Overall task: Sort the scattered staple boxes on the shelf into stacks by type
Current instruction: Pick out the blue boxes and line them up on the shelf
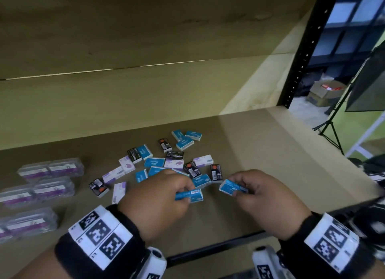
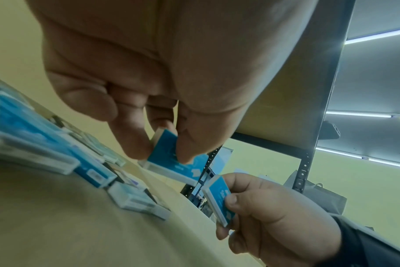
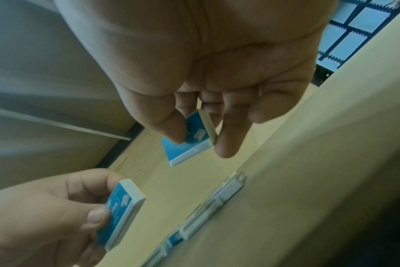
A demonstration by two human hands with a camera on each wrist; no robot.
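Small staple boxes lie scattered mid-shelf: blue ones (image 1: pixel 154 161), black ones (image 1: pixel 174 155) and white-and-purple ones (image 1: pixel 203 160). My left hand (image 1: pixel 183 192) pinches one blue staple box (image 1: pixel 188 195) between thumb and fingers, just above the shelf near the front of the pile. My right hand (image 1: pixel 239 190) pinches a second blue box (image 1: pixel 230 187) a little to the right. The two held boxes are close but apart. The left wrist view shows the left hand's box (image 2: pixel 174 162) and the right hand's box (image 2: pixel 219 196); the right wrist view shows the right hand's box (image 3: pixel 189 142) and the left hand's box (image 3: pixel 121 209).
Several clear plastic cases with purple inserts (image 1: pixel 50 170) sit in rows at the shelf's left. The brown shelf board (image 1: pixel 270 153) is bare to the right. A black upright post (image 1: pixel 302 56) stands at the back right, and a black rail (image 1: pixel 208 247) edges the front.
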